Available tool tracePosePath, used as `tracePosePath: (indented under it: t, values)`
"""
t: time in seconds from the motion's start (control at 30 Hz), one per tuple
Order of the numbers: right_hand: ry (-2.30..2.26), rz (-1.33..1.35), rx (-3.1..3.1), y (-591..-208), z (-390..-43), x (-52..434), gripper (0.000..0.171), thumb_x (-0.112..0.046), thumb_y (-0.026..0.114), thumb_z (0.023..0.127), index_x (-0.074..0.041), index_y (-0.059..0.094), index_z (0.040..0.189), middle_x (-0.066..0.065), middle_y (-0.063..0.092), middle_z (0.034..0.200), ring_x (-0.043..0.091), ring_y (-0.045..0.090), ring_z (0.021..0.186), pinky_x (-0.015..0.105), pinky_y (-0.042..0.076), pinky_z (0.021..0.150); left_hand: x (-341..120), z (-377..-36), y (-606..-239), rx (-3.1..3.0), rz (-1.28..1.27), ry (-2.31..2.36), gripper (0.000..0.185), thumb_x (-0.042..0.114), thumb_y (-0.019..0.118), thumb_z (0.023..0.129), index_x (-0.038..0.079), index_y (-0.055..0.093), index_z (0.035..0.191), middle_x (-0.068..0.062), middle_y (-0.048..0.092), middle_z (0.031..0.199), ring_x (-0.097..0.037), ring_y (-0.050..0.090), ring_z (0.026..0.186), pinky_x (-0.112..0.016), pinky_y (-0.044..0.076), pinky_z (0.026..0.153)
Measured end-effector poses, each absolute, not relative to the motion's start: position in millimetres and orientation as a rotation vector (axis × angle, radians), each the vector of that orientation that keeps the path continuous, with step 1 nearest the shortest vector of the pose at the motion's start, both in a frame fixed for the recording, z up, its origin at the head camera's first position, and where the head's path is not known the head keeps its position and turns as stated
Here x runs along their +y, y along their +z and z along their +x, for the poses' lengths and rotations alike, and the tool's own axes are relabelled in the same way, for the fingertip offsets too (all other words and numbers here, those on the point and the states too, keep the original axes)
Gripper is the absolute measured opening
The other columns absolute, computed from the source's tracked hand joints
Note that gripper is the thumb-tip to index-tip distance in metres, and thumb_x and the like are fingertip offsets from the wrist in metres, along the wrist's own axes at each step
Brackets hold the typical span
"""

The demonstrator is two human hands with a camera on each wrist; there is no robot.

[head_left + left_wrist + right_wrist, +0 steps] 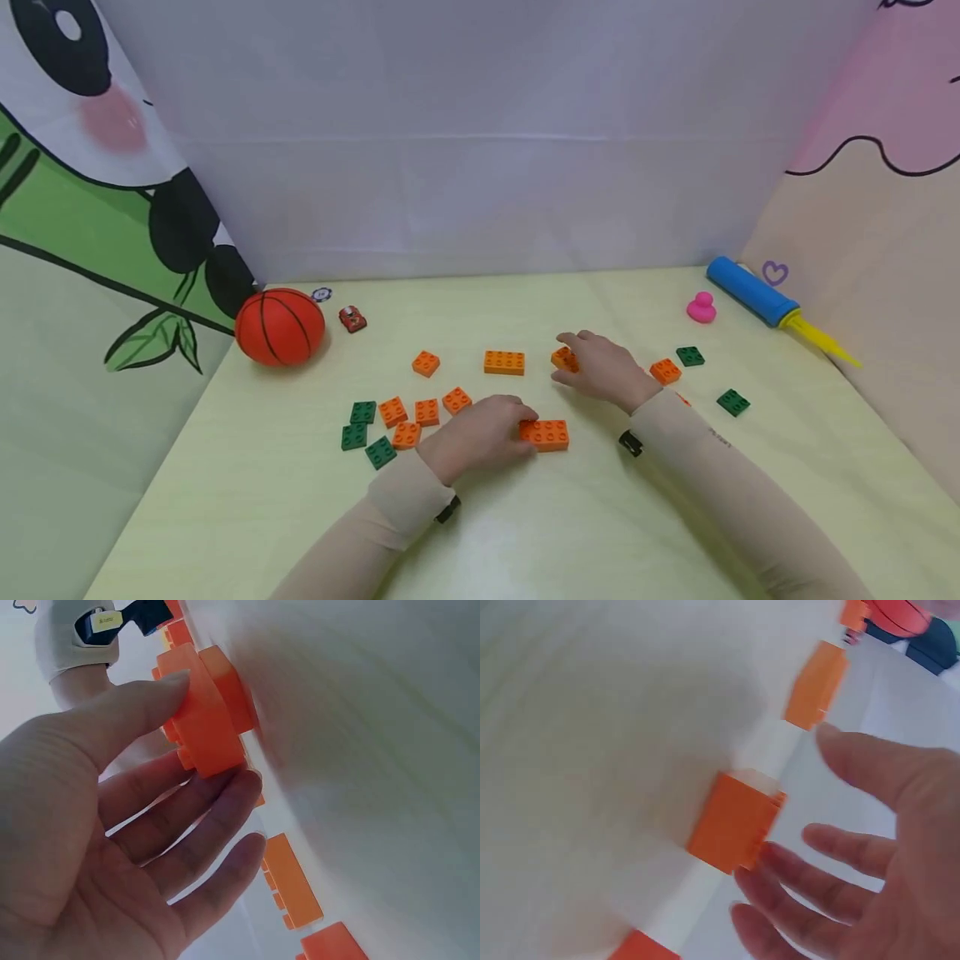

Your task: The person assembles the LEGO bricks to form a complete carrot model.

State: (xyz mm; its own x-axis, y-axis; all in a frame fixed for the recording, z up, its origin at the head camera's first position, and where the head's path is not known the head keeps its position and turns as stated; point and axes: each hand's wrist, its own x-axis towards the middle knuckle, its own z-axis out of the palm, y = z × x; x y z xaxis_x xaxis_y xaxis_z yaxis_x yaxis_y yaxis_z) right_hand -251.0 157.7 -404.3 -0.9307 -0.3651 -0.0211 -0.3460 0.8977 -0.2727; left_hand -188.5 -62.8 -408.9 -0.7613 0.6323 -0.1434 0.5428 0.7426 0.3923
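Long brick [547, 436] is near centre of the tabletop [570, 533], L hand [480, 437] pinching its L end betw. thumb & fingers. R hand [603, 367] is loosely spread about the far brick [565, 359], thumb off it; can't tell if fingertips touch. Both look like hard plastic: prob. light, stiff, tough, a bit slick on the smooth walls. Best hold is approx. mid-length on the long sides, thumb opp. fingers, off the studs. Long brick's axis runs roughly L–R, studs up, no pointed end; far brick's axis is unclear, partly hidden by R hand.
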Motion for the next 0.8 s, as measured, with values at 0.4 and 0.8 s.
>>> tracePosePath:
  t: [0.4,0.8]
  values:
    - [-0.510,-0.719,2.877,-411,-234,176,0.047,-0.022,0.068,0.094,-0.014,0.057,0.139,0.008,0.061,0.121,0.024,0.059,0.105,0.045,0.052,0.095,-67,-189,-412,2.670,0.914,0.517,0.039,0.033,0.070,0.093,0.014,0.067,0.127,0.003,0.068,0.116,-0.012,0.061,0.102,-0.030,0.051,0.096]
    - [-0.717,-0.901,2.724,-403,-181,188,0.045,-0.024,0.071,0.093,-0.024,0.060,0.137,-0.011,0.058,0.120,0.009,0.055,0.107,0.037,0.052,0.095,-67,-190,-417,2.690,0.940,0.516,0.038,0.034,0.070,0.093,0.014,0.067,0.125,0.003,0.067,0.112,-0.011,0.060,0.096,-0.029,0.051,0.092]
